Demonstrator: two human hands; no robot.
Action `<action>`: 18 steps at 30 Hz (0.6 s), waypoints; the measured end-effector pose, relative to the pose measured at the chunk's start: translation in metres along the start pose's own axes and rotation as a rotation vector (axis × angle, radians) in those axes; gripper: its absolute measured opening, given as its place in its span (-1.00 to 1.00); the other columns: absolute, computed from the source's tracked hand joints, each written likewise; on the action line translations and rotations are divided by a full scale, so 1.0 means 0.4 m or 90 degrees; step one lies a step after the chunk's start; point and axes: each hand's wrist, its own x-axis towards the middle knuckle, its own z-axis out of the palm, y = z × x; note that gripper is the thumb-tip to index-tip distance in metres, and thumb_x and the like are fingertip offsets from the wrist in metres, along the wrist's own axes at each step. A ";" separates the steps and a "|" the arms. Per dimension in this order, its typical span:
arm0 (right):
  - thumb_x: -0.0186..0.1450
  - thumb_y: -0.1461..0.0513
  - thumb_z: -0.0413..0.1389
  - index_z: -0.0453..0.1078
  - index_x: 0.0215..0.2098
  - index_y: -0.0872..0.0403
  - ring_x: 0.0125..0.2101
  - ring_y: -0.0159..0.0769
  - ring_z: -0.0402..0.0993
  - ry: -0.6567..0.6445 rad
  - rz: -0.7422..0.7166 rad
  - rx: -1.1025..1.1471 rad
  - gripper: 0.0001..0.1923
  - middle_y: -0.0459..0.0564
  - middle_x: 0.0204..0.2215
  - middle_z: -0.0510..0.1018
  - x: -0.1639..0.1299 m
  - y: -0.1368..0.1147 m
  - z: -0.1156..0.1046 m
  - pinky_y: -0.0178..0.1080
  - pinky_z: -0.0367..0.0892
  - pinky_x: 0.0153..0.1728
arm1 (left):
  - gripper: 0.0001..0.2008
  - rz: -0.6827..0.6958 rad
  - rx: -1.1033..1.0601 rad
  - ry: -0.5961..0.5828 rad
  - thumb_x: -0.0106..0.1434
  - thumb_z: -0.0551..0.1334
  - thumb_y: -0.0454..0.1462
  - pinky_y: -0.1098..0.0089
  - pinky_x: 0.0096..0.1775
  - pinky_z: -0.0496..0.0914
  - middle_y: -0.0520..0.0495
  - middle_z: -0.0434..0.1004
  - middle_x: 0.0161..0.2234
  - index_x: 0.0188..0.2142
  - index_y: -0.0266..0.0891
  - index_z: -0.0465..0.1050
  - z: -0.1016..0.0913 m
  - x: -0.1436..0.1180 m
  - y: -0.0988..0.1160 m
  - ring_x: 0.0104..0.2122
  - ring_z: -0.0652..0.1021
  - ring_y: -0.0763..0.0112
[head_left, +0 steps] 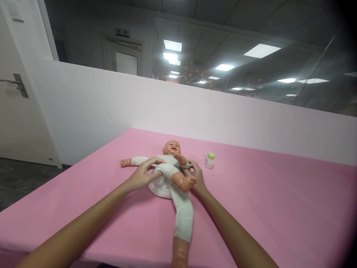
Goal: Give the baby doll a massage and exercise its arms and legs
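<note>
Pink table (264,193), both hands (145,175) on doll (173,167)

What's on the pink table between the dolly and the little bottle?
Nothing. In the head view, only bare pink table lies between the doll and the small bottle. The right hand rests lower, beside the doll.

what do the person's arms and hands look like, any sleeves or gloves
Both arms are bare to the picture's lower edge, with no sleeves in view. The left hand and right hand wear no gloves, and no rings, watch or bracelets can be seen.
</note>
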 end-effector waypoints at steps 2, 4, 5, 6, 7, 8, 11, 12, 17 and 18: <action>0.30 0.11 0.14 0.47 -0.09 0.00 -0.14 -0.10 0.50 0.059 0.053 0.042 -0.75 0.01 -0.17 0.61 -0.002 0.014 0.004 -0.11 0.44 -0.14 | -0.74 0.010 -0.011 -0.051 0.31 0.30 -0.21 0.21 0.10 0.38 -0.15 0.53 0.00 -0.02 -0.17 0.51 -0.017 -0.003 0.016 0.04 0.50 0.13; 0.33 0.08 0.12 0.43 -0.06 0.01 -0.13 -0.13 0.51 0.077 0.075 0.075 -0.73 0.01 -0.14 0.60 -0.003 0.020 0.006 -0.12 0.44 -0.12 | -0.77 0.006 -0.008 -0.109 0.29 0.30 -0.25 0.22 0.12 0.37 -0.14 0.55 -0.02 -0.06 -0.17 0.53 -0.031 -0.006 0.033 0.04 0.51 0.15; 0.34 0.07 0.11 0.42 -0.04 0.00 -0.13 -0.14 0.51 0.079 0.075 0.081 -0.72 0.01 -0.13 0.59 -0.003 0.020 0.005 -0.11 0.44 -0.11 | -0.78 -0.001 -0.004 -0.122 0.27 0.30 -0.28 0.22 0.13 0.36 -0.13 0.56 -0.03 -0.07 -0.17 0.54 -0.034 -0.007 0.039 0.03 0.52 0.16; 0.35 0.07 0.11 0.42 -0.03 0.00 -0.12 -0.13 0.51 0.075 0.070 0.080 -0.72 0.01 -0.12 0.59 -0.004 0.018 0.004 -0.10 0.43 -0.10 | -0.78 -0.012 -0.001 -0.119 0.26 0.30 -0.30 0.22 0.13 0.36 -0.12 0.57 -0.04 -0.09 -0.17 0.55 -0.036 -0.007 0.042 0.03 0.52 0.16; 0.35 0.08 0.11 0.42 -0.03 -0.01 -0.11 -0.13 0.50 0.065 0.056 0.070 -0.73 0.02 -0.12 0.59 -0.005 0.015 0.002 -0.09 0.43 -0.09 | -0.79 -0.024 0.000 -0.101 0.25 0.29 -0.31 0.22 0.13 0.37 -0.11 0.57 -0.04 -0.10 -0.17 0.55 -0.034 -0.007 0.043 0.02 0.53 0.17; 0.34 0.10 0.13 0.44 -0.04 -0.02 -0.10 -0.11 0.49 0.043 0.033 0.053 -0.74 0.02 -0.11 0.59 -0.006 0.011 0.000 -0.07 0.43 -0.07 | -0.79 -0.037 -0.002 -0.071 0.25 0.29 -0.32 0.21 0.12 0.38 -0.11 0.58 -0.05 -0.11 -0.17 0.55 -0.030 -0.005 0.041 0.02 0.54 0.17; 0.26 0.15 0.21 0.51 -0.12 -0.04 -0.03 -0.05 0.45 -0.036 -0.063 -0.016 -0.78 0.03 -0.12 0.59 -0.011 -0.002 -0.006 -0.03 0.39 -0.01 | -0.80 -0.071 -0.022 0.017 0.23 0.30 -0.30 0.21 0.05 0.43 -0.11 0.59 -0.09 -0.12 -0.19 0.53 -0.016 0.002 0.026 -0.02 0.56 0.17; 0.23 0.16 0.23 0.52 -0.13 -0.05 -0.02 -0.03 0.44 -0.051 -0.081 -0.028 -0.77 0.03 -0.12 0.60 -0.012 -0.005 -0.008 -0.03 0.38 -0.01 | -0.80 -0.078 -0.031 0.032 0.22 0.32 -0.29 0.21 0.03 0.44 -0.11 0.59 -0.11 -0.13 -0.19 0.52 -0.013 0.004 0.022 -0.03 0.56 0.16; 0.31 0.11 0.16 0.51 -0.07 -0.03 -0.07 -0.08 0.47 -0.004 -0.003 0.025 -0.74 0.03 -0.09 0.60 -0.008 0.005 -0.002 -0.09 0.40 -0.07 | -0.79 -0.051 -0.034 -0.036 0.24 0.31 -0.28 0.20 0.08 0.42 -0.12 0.58 -0.07 -0.11 -0.19 0.53 -0.028 0.002 0.031 -0.01 0.55 0.17; 0.32 0.09 0.14 0.50 -0.06 -0.02 -0.07 -0.09 0.48 0.011 0.019 0.043 -0.73 0.02 -0.08 0.61 -0.006 0.009 0.000 -0.09 0.40 -0.07 | -0.78 -0.047 -0.022 -0.060 0.24 0.30 -0.29 0.20 0.10 0.41 -0.12 0.58 -0.05 -0.10 -0.18 0.54 -0.033 0.001 0.036 0.01 0.55 0.18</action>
